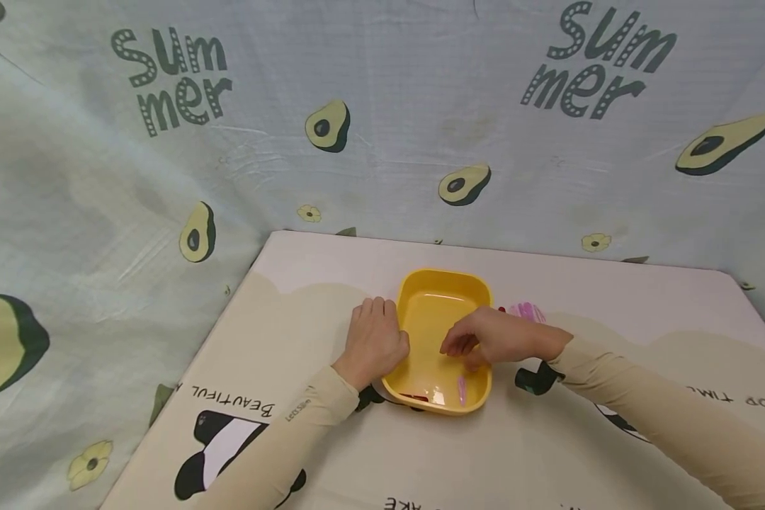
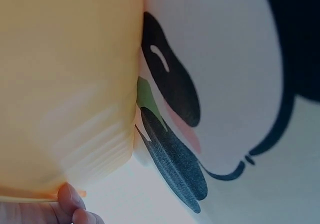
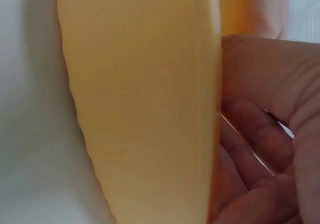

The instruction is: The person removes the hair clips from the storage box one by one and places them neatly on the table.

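A yellow plastic tray (image 1: 430, 333) with rounded corners lies on the table. My left hand (image 1: 377, 340) grips its left rim, and the left wrist view shows the thumb (image 2: 70, 198) at the tray's edge. Over the tray's right half, my right hand (image 1: 484, 336) reaches in across the right rim. Its fingers are loosely bent, thumb apart, and no thing shows between them; in the right wrist view the tray wall (image 3: 140, 103) hides the fingertips. Inside, near the front, lie a slim pink piece (image 1: 462, 391) and a slim dark-red piece (image 1: 414, 397), too small to identify.
Beyond the right forearm, several pink strips (image 1: 528, 312) lie on the table with a small red piece (image 1: 501, 309) beside them. A printed cloth (image 1: 331, 453) covers the table. Behind and at the left hangs an avocado-patterned curtain (image 1: 389, 177).
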{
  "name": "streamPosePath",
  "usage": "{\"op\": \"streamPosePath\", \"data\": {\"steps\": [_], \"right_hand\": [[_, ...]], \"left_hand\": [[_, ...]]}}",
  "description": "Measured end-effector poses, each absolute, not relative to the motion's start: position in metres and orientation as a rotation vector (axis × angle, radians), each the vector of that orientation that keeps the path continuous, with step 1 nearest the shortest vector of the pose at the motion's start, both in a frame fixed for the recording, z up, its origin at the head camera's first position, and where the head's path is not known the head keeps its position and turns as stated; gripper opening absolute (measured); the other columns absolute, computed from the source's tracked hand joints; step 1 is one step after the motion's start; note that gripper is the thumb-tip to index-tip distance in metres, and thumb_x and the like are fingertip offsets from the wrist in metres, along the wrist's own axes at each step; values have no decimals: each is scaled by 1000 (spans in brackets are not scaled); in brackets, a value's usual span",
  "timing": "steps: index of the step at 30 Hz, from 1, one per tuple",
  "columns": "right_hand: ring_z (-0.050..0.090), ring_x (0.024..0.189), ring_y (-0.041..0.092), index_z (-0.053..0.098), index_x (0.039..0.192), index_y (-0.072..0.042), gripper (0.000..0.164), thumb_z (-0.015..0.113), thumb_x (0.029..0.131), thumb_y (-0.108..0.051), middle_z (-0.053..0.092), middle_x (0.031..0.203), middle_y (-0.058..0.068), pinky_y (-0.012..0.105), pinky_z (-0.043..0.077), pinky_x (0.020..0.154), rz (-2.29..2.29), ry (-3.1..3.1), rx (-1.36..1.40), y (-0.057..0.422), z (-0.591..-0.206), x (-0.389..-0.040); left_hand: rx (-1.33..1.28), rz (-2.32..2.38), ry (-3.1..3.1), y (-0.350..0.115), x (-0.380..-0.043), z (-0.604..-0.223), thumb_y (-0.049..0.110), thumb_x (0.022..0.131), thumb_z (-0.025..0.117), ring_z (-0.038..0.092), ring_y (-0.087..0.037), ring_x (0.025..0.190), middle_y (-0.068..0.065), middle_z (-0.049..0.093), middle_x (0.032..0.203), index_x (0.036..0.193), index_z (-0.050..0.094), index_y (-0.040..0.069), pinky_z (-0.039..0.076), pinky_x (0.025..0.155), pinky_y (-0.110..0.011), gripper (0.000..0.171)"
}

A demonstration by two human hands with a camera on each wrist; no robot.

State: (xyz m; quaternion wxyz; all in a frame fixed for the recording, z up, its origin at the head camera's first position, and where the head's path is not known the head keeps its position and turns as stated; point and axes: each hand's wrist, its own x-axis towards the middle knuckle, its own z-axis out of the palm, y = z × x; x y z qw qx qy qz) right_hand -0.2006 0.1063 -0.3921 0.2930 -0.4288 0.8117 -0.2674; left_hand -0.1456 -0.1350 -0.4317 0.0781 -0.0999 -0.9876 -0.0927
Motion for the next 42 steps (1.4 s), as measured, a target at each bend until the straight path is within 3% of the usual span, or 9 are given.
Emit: {"op": "streamPosePath", "data": {"steps": [15,32,42], "right_hand": [[70,98,11,76,117,-10,35,69,87,7,77,111,-1,25,58,92,-580,2102,-1280,90,-398,-203],[67,98,5,77,117,-17,33,75,88,0,76,108,-8,25,57,95,-433,2057,-1295,82,-404,-208],[62,89,2,78,112,-17,32,76,86,3,74,97,-8,19,56,89,-385,2008,-1348,78,-406,-209]], "left_hand": [[-307,-254,-2938,-136,-144,-433,22,91,53,40,-24,80,-7,47,82,91,53,5,35,76,-34,17],[-303,-252,-2933,-135,-148,-435,21,92,52,42,-25,81,-9,50,84,92,54,4,36,77,-35,17],[-306,-241,-2925,-136,-148,-435,22,92,53,42,-25,81,-9,50,84,91,53,4,37,76,-36,17]]}}
